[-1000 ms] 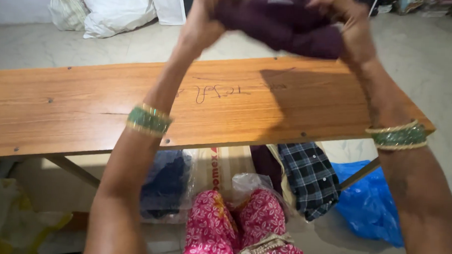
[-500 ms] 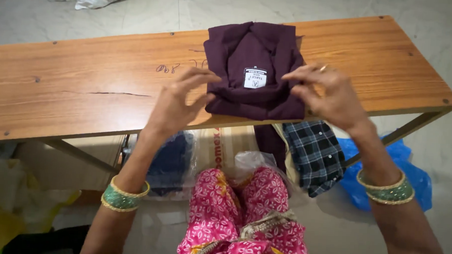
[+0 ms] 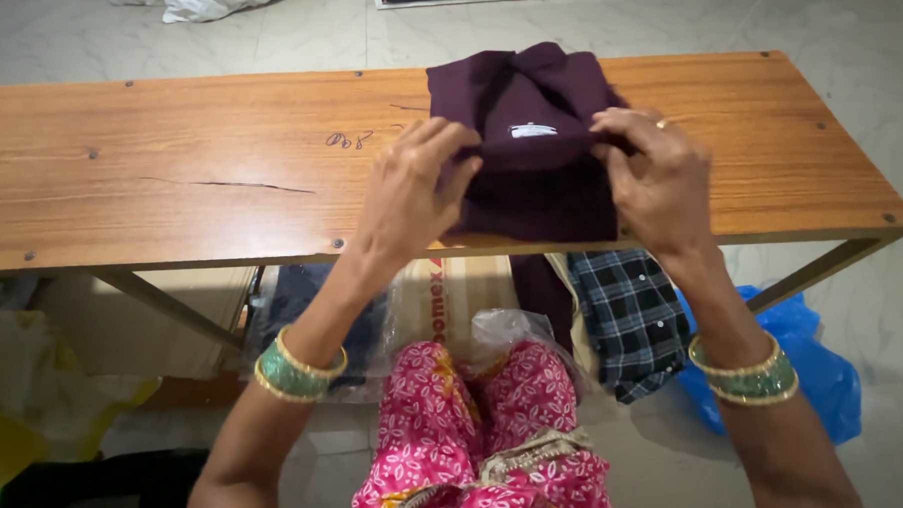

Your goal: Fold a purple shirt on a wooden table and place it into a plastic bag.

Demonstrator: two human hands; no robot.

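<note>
2 hands grip a folded maroon shirt at the near edge of a long wooden table: the left hand pinches its left side and the right hand its right, fingers curled over the soft cloth beside a small white label. Below the table lie a plaid shirt, a blue bag and clear plastic bags on a pale tiled floor.

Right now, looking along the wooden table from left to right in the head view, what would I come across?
Long crack in the wood → small scribble → left hand → folded maroon garment → right hand.
</note>
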